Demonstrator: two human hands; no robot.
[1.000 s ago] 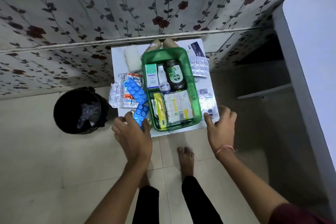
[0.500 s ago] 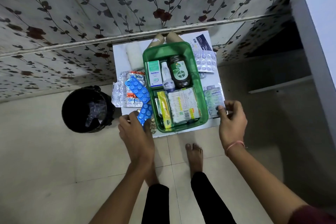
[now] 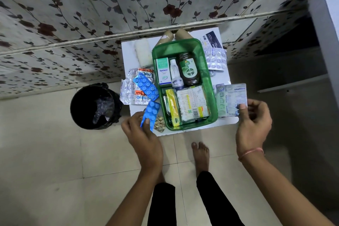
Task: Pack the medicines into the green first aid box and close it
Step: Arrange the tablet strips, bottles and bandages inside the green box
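Note:
The green first aid box (image 3: 211,97) stands open on a small white table (image 3: 128,49). Inside are a Dettol bottle (image 3: 189,71), an Optibex carton (image 3: 162,70), a small white bottle (image 3: 175,75) and flat packets (image 3: 191,105). My left hand (image 3: 143,134) pinches a blue tablet strip (image 3: 151,113) at the box's front-left corner. Just right of the box, my right hand (image 3: 253,125) grips silver-green blister strips (image 3: 230,98) by their edge. More strips (image 3: 139,86) lie in a pile left of the box, and another silver strip (image 3: 215,59) lies at its right.
A black waste bin (image 3: 95,105) stands on the tiled floor left of the table. A floral wall runs behind the table. Two cardboard rolls (image 3: 174,36) and a white pad (image 3: 144,54) lie at the table's back. My bare foot (image 3: 200,156) is in front. White furniture (image 3: 328,33) stands at right.
My right hand has picked the silver-green blister strips up off the table and raised them. My left hand has tightened on the blue strip and lifted its near end.

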